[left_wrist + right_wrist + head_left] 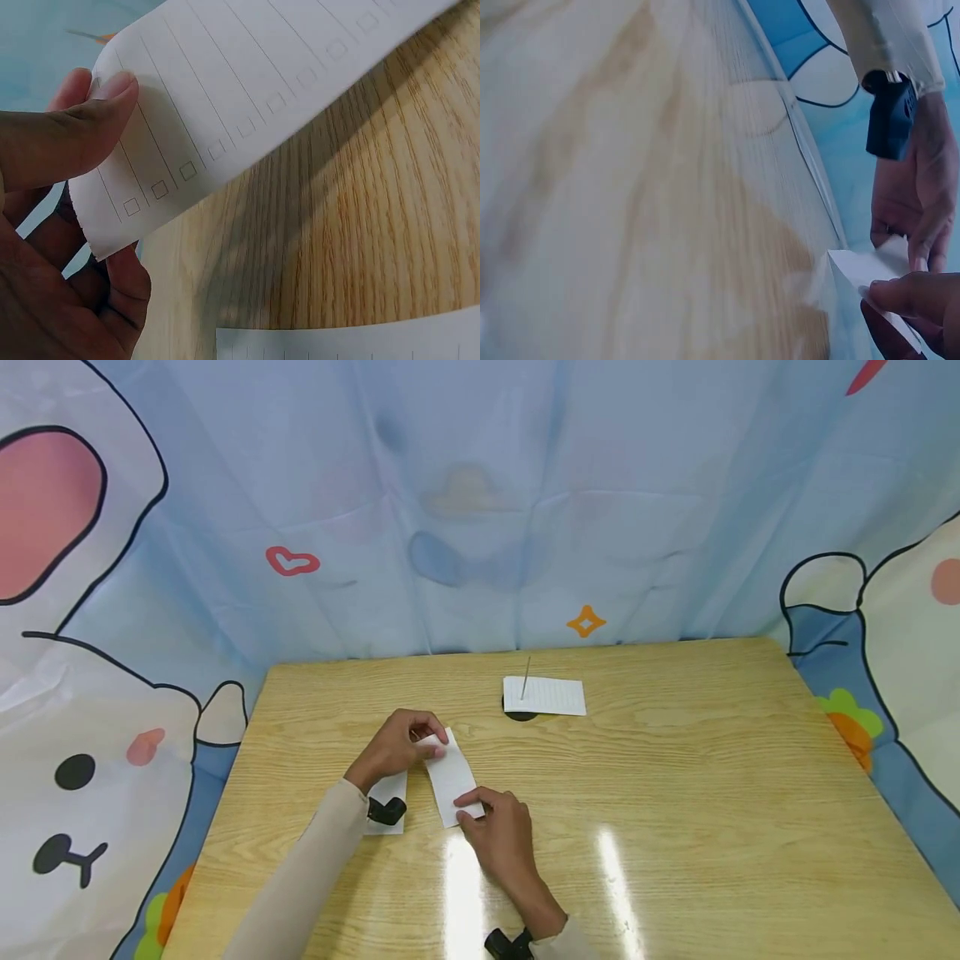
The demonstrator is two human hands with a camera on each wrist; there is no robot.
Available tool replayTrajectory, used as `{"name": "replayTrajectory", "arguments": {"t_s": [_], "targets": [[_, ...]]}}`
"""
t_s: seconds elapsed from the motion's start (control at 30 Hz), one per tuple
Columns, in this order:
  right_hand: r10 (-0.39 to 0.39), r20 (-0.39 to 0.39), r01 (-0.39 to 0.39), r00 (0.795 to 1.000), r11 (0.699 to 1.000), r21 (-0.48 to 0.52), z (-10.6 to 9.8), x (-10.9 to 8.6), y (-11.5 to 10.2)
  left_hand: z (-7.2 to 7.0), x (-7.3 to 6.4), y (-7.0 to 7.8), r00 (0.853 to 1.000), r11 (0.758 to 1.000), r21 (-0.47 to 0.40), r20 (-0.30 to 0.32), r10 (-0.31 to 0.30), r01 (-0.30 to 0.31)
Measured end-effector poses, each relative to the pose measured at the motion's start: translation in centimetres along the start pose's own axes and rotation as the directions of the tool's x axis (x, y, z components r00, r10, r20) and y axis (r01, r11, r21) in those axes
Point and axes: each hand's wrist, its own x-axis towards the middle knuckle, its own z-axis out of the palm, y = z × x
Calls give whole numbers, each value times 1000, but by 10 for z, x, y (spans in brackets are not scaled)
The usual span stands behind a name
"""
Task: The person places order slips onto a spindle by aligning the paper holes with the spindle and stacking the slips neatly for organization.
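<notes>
Between both hands a lined paper slip [452,779] with a column of small checkboxes is held up off the table. My left hand [399,745] pinches its far end between thumb and fingers, seen close in the left wrist view. The near end is pinched by my right hand [501,833], thumb against fingers. Another lined slip [387,820] lies on the table beneath the left wrist, partly covered by it. Toward the back, several lined slips [555,697] sit on an upright metal spike [527,677] with a round black base [521,716].
A wooden table [675,793] spans the work area. Behind it and at the sides hangs a blue cartoon-printed cloth [637,527]. Each wrist wears a dark strapped camera [510,945].
</notes>
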Motion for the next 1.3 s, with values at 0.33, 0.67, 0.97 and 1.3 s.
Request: {"name": "replayTrajectory", "arguments": {"t_s": [0.33,0.67,0.97,1.3], "targets": [[65,-120,-51,991,992,112,-31,13,7,-1,-1,1,999,999,-44,-42,23,-25],[96,-176,-45,980,961,273,-63,30,8,7,-1,12,997,995,-83,-57,46,-51],[61,-214,5,975,956,292,-93,46,0,11,1,22,996,990,-119,-62,67,-74],[3,-226,63,974,957,282,-119,60,-7,13,7,32,993,988,-109,-55,101,-107]]}}
